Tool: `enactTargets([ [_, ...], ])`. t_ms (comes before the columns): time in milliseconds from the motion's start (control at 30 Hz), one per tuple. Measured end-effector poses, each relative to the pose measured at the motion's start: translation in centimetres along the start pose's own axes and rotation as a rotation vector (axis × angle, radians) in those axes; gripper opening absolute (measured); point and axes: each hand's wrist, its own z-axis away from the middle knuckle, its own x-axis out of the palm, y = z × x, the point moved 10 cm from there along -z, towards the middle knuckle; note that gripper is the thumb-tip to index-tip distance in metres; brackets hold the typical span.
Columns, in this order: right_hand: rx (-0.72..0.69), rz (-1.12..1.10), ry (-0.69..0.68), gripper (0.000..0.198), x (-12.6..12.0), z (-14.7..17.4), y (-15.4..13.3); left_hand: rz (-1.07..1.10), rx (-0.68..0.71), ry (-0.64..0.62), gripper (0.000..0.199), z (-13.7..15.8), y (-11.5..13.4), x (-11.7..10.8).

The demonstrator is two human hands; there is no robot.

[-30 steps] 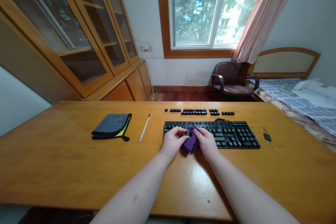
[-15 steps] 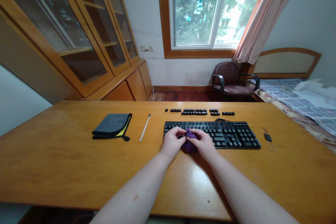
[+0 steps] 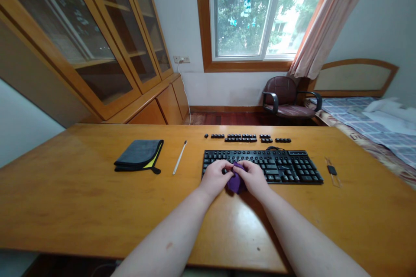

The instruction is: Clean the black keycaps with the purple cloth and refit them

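A bunched purple cloth is pinched between my two hands, over the front edge of a black keyboard. My left hand grips it from the left with thumb and fingers closed. From the right, my right hand pinches the same cloth, fingertips almost touching those of the left. Along the keyboard's top, a row of sockets shows without keycaps. Several loose black keycaps are laid out in groups behind it. Whether something small is wrapped in the cloth is hidden by my fingers.
Left of the keyboard lies a toothbrush, then a folded grey cloth with a yellow underside. A wire keycap puller lies to the right. All are on the wooden table; an armchair stands beyond it.
The purple cloth has shifted between my fingers, and more of it now hangs below them toward me. Both hands stay at nearly the same place.
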Motion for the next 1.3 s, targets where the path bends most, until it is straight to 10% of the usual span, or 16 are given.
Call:
enactTargets([
  [467,0.091,-0.356,0.102,0.030,-0.6,0.0,1.1,0.493,-0.173,0.010,0.022,-0.2,-2.1,1.0],
  [1300,0.011,-0.242,0.144,0.028,-1.2,0.2,0.4,0.389,-0.119,0.056,0.041,-0.5,-2.3,0.3],
])
